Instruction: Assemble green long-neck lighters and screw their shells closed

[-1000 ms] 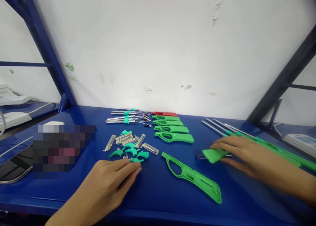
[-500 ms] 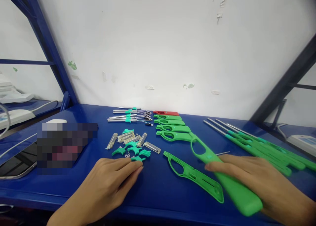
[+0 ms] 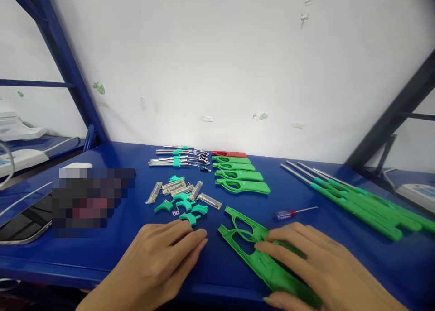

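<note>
Hands: right (image 3: 306,261) spread over green shells (image 3: 268,265), screwdriver (image 3: 287,213) beyond; left (image 3: 163,256) curled, grip unclear, beside teal pieces (image 3: 185,205).

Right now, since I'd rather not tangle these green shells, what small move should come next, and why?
I'd probably slide the nearer green shell slightly towards the body with the right hand, easing it off the farther green shell: their looped ends overlap, and that hand already lies across both.

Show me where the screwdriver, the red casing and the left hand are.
Screwdriver (image 3: 285,214): head view, on its handle.
Red casing (image 3: 237,154): head view, on its solid grip.
Left hand (image 3: 159,256): head view, on its back.
</note>
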Tool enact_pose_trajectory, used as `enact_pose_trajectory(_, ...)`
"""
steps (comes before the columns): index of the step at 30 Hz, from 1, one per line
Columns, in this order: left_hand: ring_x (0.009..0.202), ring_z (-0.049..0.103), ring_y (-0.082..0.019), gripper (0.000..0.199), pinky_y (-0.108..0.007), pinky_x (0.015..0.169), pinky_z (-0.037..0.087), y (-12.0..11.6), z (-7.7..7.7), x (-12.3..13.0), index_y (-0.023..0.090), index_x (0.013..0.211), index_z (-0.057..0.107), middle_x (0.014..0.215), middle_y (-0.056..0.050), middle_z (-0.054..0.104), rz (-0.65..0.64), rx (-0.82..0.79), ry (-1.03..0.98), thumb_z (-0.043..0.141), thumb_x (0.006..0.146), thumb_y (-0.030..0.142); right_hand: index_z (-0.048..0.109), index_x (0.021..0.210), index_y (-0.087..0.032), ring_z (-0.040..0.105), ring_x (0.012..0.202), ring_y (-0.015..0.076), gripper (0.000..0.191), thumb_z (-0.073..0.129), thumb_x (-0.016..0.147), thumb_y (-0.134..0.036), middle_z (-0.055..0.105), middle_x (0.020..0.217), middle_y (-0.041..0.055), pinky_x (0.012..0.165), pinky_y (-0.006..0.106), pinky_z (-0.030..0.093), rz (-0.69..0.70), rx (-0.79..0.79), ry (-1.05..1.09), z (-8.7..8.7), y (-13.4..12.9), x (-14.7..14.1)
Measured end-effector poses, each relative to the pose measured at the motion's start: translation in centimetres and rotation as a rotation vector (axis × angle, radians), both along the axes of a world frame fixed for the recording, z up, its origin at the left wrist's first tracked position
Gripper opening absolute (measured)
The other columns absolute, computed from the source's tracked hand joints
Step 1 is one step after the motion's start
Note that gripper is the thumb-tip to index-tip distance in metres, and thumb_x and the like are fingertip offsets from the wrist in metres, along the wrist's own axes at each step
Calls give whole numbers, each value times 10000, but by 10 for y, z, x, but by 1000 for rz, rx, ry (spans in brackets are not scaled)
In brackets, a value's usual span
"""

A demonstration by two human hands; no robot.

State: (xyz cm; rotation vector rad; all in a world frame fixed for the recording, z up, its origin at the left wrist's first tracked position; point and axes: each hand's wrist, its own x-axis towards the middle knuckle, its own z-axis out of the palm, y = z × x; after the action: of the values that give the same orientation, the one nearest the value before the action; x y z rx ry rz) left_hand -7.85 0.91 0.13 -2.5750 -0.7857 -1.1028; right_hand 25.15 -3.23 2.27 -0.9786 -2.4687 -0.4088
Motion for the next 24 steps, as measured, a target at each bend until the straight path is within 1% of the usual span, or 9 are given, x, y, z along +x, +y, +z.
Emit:
enact_pose_trajectory(3,693,747,-149,206,-261,621,570,-1,0,2,210,1187,727,868,-17,770,0,-8,-3,529,1155,163,796,1150,-281,836,844,191,353,481,1177,-439,850,1002,30,747,315,679,-7,22,-3,-2,4,-11)
enact_pose_trajectory(6,695,747,-149,204,-258,613,567,-1,0,1,212,1191,726,857,-17,767,-9,-23,0,537,1141,151,788,1141,-273,829,849,176,297,496,1172,-322,849,993,15,782,303,663,11,26,-1,-4,6,-11)
enact_pose_trajectory(9,701,748,-150,201,-265,612,546,-1,0,1,211,1202,711,856,-14,764,-18,-31,2,527,1151,148,756,1290,-288,838,860,156,280,504,1169,-286,867,1030,-11,816,264,661,19,51,41,-10,2,-3)
enact_pose_trajectory(12,690,736,-149,189,-282,609,512,-1,0,0,206,1189,696,850,-5,752,-28,-54,11,520,1164,144,659,1517,-325,856,910,162,379,513,1167,-321,875,1095,-8,856,224,669,-17,82,126,-15,-2,7)
enact_pose_trajectory(14,684,725,-151,184,-300,604,490,-1,-2,-1,198,1188,687,849,0,740,-40,-71,17,516,1167,133,640,1557,-352,863,934,179,430,528,1146,-295,862,1139,18,832,210,677,-61,54,175,-15,-2,13)
enact_pose_trajectory(17,665,701,-150,189,-322,586,459,-1,-3,-2,188,1215,683,840,8,717,-55,-72,15,513,1168,122,661,1520,-386,869,947,178,459,506,1119,-227,829,1246,42,758,178,671,-125,-43,197,-11,3,21)
enact_pose_trajectory(20,629,665,-145,190,-332,567,436,0,-4,-2,188,1219,685,814,19,690,-60,-77,13,519,1162,115,642,1497,-397,873,953,173,407,476,1149,-269,821,1281,38,762,185,677,-150,-60,217,-5,7,23)
enact_pose_trajectory(22,617,653,-143,188,-333,567,433,0,-3,-2,189,1214,684,802,24,680,-59,-79,13,524,1158,108,635,1491,-381,875,980,194,354,506,1162,-377,834,1248,39,794,223,696,-167,-47,206,-3,8,22)
enact_pose_trajectory(24,616,656,-144,184,-333,572,439,0,-2,-2,190,1214,681,797,26,681,-56,-72,15,523,1161,111,633,1499,-365,873,1035,235,379,539,1151,-480,855,1219,38,824,280,716,-195,-18,163,-4,8,20)
